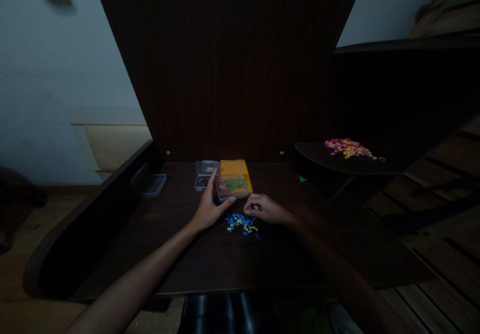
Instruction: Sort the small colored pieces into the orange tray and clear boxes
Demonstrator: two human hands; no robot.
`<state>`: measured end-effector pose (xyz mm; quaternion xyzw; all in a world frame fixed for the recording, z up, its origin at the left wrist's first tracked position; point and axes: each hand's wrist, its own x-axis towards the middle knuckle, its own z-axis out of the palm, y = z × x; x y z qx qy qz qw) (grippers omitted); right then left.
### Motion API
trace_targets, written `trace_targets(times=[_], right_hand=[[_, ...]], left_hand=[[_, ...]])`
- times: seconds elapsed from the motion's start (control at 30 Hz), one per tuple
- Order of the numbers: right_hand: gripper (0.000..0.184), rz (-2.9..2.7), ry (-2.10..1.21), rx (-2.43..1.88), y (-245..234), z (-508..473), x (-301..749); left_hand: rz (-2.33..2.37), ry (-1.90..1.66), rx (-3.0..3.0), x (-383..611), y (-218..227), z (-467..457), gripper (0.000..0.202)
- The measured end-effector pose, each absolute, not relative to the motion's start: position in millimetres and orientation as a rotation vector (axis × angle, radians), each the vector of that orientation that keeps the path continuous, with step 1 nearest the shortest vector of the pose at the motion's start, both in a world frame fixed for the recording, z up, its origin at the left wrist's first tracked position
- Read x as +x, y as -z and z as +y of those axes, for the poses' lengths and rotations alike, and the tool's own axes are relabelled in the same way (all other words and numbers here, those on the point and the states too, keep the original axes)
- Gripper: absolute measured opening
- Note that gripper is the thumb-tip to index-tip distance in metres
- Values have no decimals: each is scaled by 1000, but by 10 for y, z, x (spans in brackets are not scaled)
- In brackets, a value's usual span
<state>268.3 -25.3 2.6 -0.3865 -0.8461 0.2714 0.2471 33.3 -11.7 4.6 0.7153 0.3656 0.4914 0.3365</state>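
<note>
My left hand grips a clear plastic box at its left front corner, thumb along the front edge and a finger up the left side. Small green pieces lie inside that box, and its lid stands up behind. My right hand is curled closed by the box's right front corner; whatever its fingertips hold, if anything, is hidden. Just below both hands, a loose pile of small blue and pale yellow pieces is spread on the dark table.
A yellow-orange case lies behind the held box. Left of it, another open clear box holds dark pieces. Farther left sits an open clear box. Colourful beads cover part of the right shelf, near a small green-red item.
</note>
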Motion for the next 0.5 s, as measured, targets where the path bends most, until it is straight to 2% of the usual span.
trace_targets(times=[0.27, 0.5], right_hand=[[37, -1908, -862, -1051, -330, -283, 2798], [33, -1861, -689, -1079, -257, -266, 2695]], left_hand=[[825, -1274, 1635, 384, -15, -89, 102], [714, -1087, 1583, 483, 16, -243, 105]])
